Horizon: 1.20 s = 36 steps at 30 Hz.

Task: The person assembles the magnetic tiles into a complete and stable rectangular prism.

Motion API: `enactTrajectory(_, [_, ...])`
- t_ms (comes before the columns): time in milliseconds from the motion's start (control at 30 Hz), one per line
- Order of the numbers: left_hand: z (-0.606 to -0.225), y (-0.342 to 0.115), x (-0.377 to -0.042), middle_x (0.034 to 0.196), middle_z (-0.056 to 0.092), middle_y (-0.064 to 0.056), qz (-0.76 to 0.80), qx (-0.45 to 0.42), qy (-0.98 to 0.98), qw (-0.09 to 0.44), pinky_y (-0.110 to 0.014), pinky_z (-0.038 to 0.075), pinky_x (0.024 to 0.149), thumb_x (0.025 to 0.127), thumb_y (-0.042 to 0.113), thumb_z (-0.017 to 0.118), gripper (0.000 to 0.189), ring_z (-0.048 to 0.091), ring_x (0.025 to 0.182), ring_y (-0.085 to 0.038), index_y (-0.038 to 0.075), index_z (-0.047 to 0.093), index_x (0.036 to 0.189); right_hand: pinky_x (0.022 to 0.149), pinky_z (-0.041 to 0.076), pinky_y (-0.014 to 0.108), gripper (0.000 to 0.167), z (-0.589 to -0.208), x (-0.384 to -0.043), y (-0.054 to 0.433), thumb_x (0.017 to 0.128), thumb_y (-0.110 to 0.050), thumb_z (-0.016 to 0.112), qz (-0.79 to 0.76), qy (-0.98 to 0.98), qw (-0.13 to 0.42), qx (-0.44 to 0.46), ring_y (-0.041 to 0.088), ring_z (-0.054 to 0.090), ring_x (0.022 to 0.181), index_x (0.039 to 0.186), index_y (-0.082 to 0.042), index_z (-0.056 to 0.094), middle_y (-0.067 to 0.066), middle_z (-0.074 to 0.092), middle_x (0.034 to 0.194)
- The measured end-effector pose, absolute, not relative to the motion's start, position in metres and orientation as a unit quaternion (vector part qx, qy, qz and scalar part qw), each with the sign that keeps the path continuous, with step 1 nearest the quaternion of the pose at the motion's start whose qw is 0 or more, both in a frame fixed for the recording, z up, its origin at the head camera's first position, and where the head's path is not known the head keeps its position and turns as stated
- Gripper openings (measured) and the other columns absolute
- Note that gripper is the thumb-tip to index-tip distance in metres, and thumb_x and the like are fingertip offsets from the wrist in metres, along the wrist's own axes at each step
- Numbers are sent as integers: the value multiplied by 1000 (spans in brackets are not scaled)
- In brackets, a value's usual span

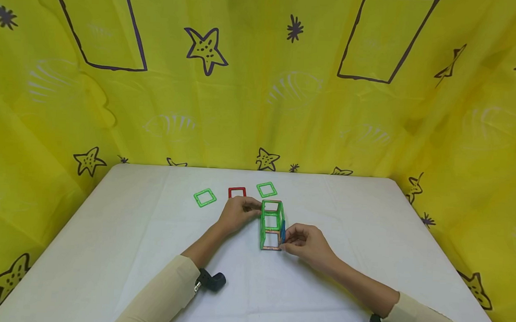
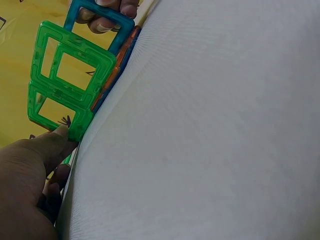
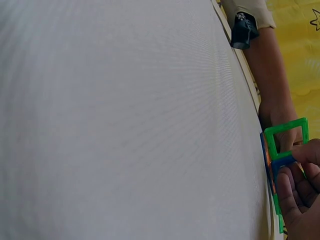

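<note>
A small boxy structure of square magnetic tiles (image 1: 262, 224), mostly green with some orange edges, stands on the white table. At its far left corner my left hand (image 1: 238, 215) pinches a green tile; in the left wrist view the thumb lies on this tile's lower corner. On the near right side, my right hand (image 1: 309, 241) holds a blue magnetic tile (image 1: 283, 232) upright against the structure. The right wrist view shows the blue tile (image 3: 284, 161) between thumb and fingers, beside a green tile (image 3: 270, 140). Orange and blue edges (image 2: 117, 65) run along the structure's base.
Behind the structure lie a loose green tile (image 1: 270, 195), a red tile (image 1: 237, 188) partly covered by my left hand, and another green tile (image 1: 208, 203) farther left. A yellow patterned curtain (image 1: 243, 98) hangs around the white table (image 1: 151, 233).
</note>
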State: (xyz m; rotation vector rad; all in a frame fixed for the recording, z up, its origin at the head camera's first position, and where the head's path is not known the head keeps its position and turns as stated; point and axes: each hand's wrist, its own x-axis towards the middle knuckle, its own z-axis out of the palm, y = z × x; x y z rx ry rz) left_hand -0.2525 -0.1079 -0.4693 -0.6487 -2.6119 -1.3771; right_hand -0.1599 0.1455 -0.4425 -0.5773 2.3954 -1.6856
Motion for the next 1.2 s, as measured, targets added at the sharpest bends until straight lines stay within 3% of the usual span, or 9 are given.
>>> enactTrajectory(400, [-468,-107,-252,102,79,-3,-460,-213,-861,53,-31,55,82,91,7,82,17,71,90,-15,5,82,108,72,56,26,13,-445,-160,144,89,0,79,-531,819,66,-210,17,66,82,99,-1,71,4,71,93])
enactTrajectory(733, [-468,-107,-252,102,79,-3,-456,-214,-863,52,-33,56,83,92,9,81,17,71,90,-15,5,82,109,75,57,26,14,-443,-161,145,88,2,78,-528,818,75,-215,19,66,84,100,-1,71,6,71,95])
enactTrajectory(1000, [-468,-105,-252,91,75,2,-459,-199,-864,56,-28,50,72,90,8,83,14,60,79,-12,8,81,103,79,55,28,21,-437,-173,152,87,13,62,-504,842,53,-183,23,65,90,101,0,70,9,71,98])
enactTrajectory(1200, [-470,-101,-252,89,76,3,-467,-187,-862,63,-27,50,71,89,6,84,10,60,76,-10,8,81,98,86,55,31,24,-435,-192,153,96,10,61,-508,847,19,-153,28,64,100,119,8,65,17,69,108])
